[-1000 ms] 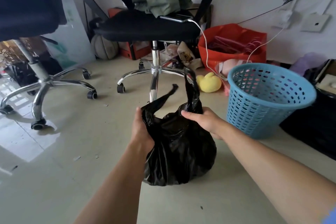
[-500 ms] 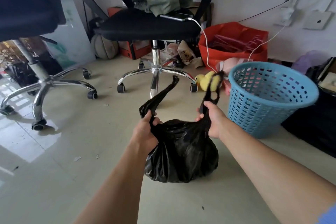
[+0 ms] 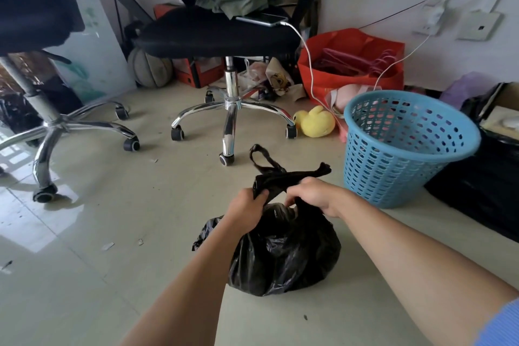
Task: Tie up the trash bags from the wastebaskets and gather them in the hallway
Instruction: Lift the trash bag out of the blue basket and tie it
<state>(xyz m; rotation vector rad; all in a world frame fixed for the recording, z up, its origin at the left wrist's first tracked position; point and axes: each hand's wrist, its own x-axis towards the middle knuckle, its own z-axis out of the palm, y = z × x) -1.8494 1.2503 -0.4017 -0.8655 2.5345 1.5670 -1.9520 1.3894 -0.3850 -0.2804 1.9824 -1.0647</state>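
Observation:
A full black trash bag [image 3: 283, 255] sits on the pale tiled floor in front of me. Its two handle strips [image 3: 283, 175] are crossed over the bag's mouth, their ends sticking out toward the far side. My left hand [image 3: 245, 205] grips the strips from the left, and my right hand [image 3: 317, 194] grips them from the right, the two hands nearly touching. To the right of the bag stands a blue perforated wastebasket [image 3: 404, 146], upright, with no bag showing inside.
A black office chair [image 3: 224, 36] with a phone and clothes on its seat stands behind the bag, its chrome base close by. A second chair [image 3: 42, 126] is at the left. A yellow plush duck [image 3: 316, 122], a red bag [image 3: 354, 62] and a black bag [image 3: 483, 185] lie nearby.
My hands, which held the two handle strips apart and upright, have come together above the bag's mouth, and the strips are now crossed over each other.

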